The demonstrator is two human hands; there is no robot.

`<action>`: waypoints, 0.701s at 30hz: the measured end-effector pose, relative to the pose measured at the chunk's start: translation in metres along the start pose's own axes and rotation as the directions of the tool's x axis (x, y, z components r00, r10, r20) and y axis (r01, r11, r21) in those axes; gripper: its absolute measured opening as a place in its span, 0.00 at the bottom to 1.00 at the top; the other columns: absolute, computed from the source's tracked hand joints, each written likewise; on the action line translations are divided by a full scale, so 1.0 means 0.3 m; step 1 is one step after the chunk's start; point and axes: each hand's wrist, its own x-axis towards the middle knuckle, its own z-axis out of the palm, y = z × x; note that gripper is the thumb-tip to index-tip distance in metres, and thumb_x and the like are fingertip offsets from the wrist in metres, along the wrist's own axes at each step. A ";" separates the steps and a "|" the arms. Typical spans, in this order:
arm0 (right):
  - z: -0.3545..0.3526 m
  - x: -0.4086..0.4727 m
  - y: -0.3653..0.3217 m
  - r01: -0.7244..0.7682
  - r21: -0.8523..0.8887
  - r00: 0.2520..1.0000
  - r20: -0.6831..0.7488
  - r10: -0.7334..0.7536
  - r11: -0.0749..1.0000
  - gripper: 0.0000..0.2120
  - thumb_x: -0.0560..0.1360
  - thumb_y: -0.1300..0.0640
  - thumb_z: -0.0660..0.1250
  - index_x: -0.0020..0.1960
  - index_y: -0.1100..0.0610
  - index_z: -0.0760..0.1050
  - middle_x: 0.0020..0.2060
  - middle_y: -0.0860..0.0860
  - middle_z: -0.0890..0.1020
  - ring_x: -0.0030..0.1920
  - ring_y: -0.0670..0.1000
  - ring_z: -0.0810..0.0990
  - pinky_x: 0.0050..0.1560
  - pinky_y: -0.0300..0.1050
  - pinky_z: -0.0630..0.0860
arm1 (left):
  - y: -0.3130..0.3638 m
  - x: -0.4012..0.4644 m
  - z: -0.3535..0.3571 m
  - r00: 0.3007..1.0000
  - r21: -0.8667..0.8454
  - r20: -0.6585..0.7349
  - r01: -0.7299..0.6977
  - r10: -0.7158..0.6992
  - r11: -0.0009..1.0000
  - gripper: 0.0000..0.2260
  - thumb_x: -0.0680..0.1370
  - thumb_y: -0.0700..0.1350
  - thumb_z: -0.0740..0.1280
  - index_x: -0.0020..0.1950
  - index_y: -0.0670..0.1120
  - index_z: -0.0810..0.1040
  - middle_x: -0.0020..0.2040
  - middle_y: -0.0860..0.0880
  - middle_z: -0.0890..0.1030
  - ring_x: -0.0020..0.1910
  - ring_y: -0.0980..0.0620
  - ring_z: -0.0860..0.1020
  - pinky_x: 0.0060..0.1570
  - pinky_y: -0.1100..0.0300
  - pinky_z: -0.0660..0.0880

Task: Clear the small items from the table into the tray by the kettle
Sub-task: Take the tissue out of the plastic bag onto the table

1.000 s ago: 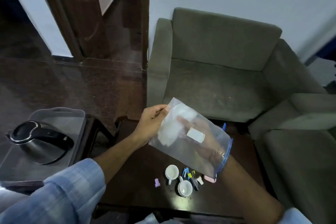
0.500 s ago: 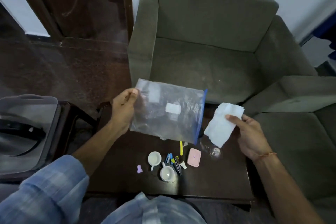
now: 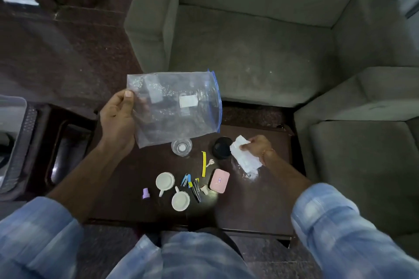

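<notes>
My left hand [image 3: 116, 120] grips the left edge of a clear zip bag [image 3: 174, 106] with a blue seal, held above the dark wooden table [image 3: 127, 188]. My right hand [image 3: 258, 147] presses a white tissue [image 3: 243, 157] down onto the table's right side. On the table lie two white cups [image 3: 164, 181] [image 3: 180, 200], a pink case [image 3: 219, 181], a yellow clip [image 3: 203, 163], a small key [image 3: 210, 162], several coloured clips [image 3: 190, 182], a purple cap [image 3: 145, 193], a clear glass [image 3: 181, 147] and a black round lid [image 3: 221, 147].
A grey plastic tray [image 3: 11, 106] sits at the far left edge on a lower stand, mostly cut off. Green armchairs [image 3: 249, 41] stand behind and to the right of the table. My knees in blue fabric fill the bottom of the view.
My right hand has dropped with the tissue from mid-air down to the table's right side. The bag stays held up in my left hand. The view has tilted downward.
</notes>
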 end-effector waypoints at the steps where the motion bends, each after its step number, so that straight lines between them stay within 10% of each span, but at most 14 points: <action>1: 0.019 0.039 -0.010 0.021 -0.060 1.000 0.005 -0.020 0.998 0.18 0.70 0.58 0.75 0.58 0.62 0.81 0.55 0.56 0.83 0.57 0.56 0.81 0.58 0.46 0.77 | -0.004 -0.004 0.003 1.000 0.005 -0.010 -0.001 0.001 1.000 0.08 0.82 0.45 0.62 0.48 0.48 0.79 0.42 0.54 0.83 0.41 0.59 0.80 0.48 0.62 0.79; 12: 0.229 0.300 -0.099 0.211 -0.621 0.977 0.109 -0.183 0.755 0.17 0.74 0.56 0.67 0.61 0.62 0.77 0.61 0.62 0.78 0.62 0.63 0.78 0.59 0.53 0.76 | 0.043 -0.016 -0.085 0.999 0.075 -0.050 -0.002 0.006 0.997 0.10 0.83 0.47 0.60 0.46 0.49 0.78 0.40 0.54 0.81 0.39 0.59 0.79 0.43 0.63 0.78; 21: 0.256 0.278 -0.105 0.183 -0.606 0.968 -0.028 -0.250 0.774 0.18 0.73 0.55 0.70 0.61 0.59 0.75 0.61 0.61 0.77 0.61 0.64 0.78 0.58 0.54 0.76 | 0.006 -0.062 -0.103 0.995 0.110 -0.064 0.079 -0.072 0.991 0.10 0.83 0.46 0.59 0.45 0.48 0.75 0.37 0.55 0.78 0.35 0.60 0.76 0.38 0.63 0.78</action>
